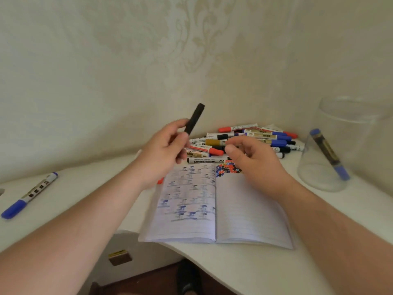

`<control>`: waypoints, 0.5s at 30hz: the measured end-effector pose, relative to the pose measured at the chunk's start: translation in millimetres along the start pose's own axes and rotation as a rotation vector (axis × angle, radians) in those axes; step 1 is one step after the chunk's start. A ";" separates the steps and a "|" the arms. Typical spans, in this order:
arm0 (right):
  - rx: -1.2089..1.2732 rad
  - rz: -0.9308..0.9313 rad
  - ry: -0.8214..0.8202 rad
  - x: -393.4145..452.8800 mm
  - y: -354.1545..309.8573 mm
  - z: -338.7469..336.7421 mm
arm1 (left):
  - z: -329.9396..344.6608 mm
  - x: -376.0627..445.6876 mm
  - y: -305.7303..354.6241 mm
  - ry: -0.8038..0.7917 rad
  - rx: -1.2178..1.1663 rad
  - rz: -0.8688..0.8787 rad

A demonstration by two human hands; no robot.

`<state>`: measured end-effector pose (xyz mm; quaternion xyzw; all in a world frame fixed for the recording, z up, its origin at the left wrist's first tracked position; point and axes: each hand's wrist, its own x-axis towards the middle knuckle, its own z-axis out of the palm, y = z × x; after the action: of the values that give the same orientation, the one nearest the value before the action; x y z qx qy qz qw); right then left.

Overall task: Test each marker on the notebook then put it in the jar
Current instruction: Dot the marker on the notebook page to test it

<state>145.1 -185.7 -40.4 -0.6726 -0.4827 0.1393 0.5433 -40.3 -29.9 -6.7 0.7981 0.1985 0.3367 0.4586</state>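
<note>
My left hand (163, 154) holds a black marker (194, 118) between thumb and fingers, raised above the table and tilted up to the right. My right hand (253, 160) hovers just right of it with loosely curled fingers and nothing in it. Under both hands lies an open lined notebook (251, 213) with blue marks on the left page and coloured dots at the top of the right page. A pile of markers (261, 138) with red, blue and black caps lies behind the notebook. The clear glass jar (331, 143) at the right holds one blue marker (328, 153).
One blue-capped marker (29, 194) lies alone on the white table (85, 188) at the far left. The table's curved front edge cuts in below the notebook. A patterned wall stands close behind the pile and the jar.
</note>
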 end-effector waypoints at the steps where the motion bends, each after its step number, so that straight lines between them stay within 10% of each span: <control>1: 0.079 0.014 -0.038 -0.2 -0.2 -0.8 | 14.1 1.2 2.8 -0.108 0.067 0.066; 6: 0.334 0.087 -0.080 -1.6 -4.6 -5.3 | 65.9 6.4 1.5 -0.432 0.441 0.299; 15: 0.476 0.234 0.043 8.0 0.0 -8.5 | 79.1 26.1 -32.1 -0.383 0.430 0.348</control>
<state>155.1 -184.4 -34.5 -0.5800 -0.3435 0.2963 0.6766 34.4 -44.8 -53.1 0.9472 0.0362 0.2043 0.2443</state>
